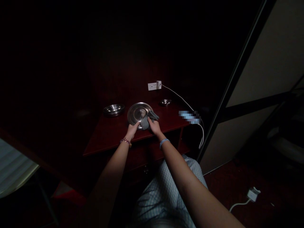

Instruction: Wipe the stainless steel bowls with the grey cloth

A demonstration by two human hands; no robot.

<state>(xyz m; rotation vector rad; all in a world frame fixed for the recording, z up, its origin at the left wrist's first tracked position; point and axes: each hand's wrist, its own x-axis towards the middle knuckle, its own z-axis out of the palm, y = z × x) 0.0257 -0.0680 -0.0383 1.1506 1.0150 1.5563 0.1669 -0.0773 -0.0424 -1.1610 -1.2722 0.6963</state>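
Observation:
A round steel plate (139, 111) is tilted toward me above the front part of a dark red desk. My left hand (133, 129) grips its lower left rim, with the thumb on the upper face. In my right hand (154, 125) is a bunched grey cloth (145, 123), pressed against the plate's lower right rim. The fingers of both hands beneath the plate are hidden.
Stacked steel plates (114, 109) stand on the desk (102, 136) at left. A small steel bowl (165, 102) sits behind at right. From the wall socket (152, 86) a white cable runs to a blurred-out blue item (189, 117). Another plug (253, 194) lies low at right.

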